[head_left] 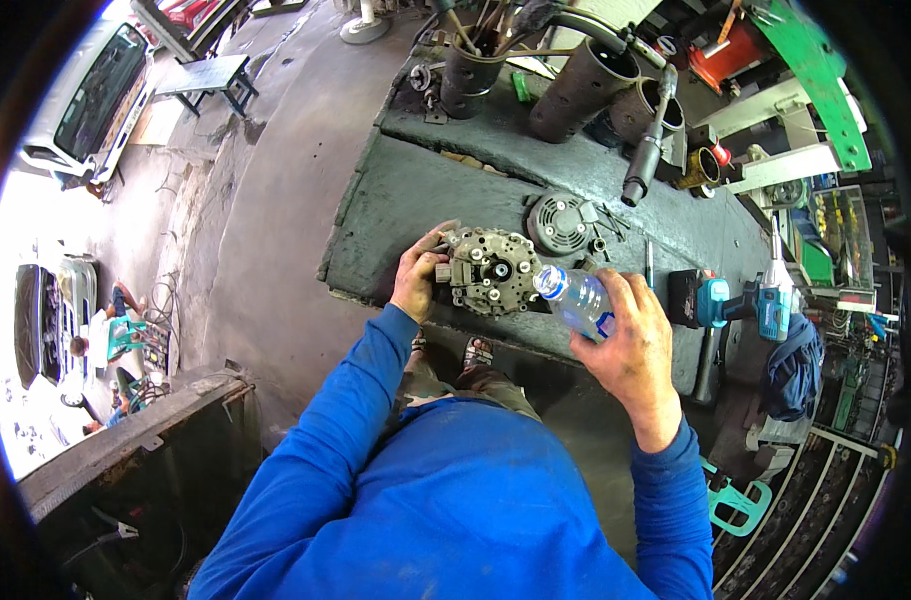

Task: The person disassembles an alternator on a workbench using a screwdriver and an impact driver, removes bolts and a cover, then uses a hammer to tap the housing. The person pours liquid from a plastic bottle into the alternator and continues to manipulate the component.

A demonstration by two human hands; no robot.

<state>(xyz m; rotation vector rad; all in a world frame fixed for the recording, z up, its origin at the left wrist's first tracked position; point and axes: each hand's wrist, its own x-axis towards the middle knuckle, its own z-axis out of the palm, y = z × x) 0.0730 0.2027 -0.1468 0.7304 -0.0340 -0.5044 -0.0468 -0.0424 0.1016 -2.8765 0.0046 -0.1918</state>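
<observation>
An alternator (493, 270) with its inner face turned up rests at the front edge of the dark workbench (395, 185). My left hand (420, 275) grips it by its left side, fingers curled round the rim. In my right hand (630, 345) is a clear plastic bottle (578, 298), tilted so its neck points left at the alternator. The mouth of the bottle is close beside the alternator's right edge; whether liquid runs out I cannot make out. Just behind lies a round slotted alternator cover (560, 222), with small loose screws and a nut to its right.
A cordless impact wrench (750, 305) lies on the right of the bench, near a dark hammer-like tool (708, 365). Metal cylinders (585, 90) holding tools stand along the back. A dark cloth (793, 370) hangs at the right. Parked vehicles (85, 90) and people are far left.
</observation>
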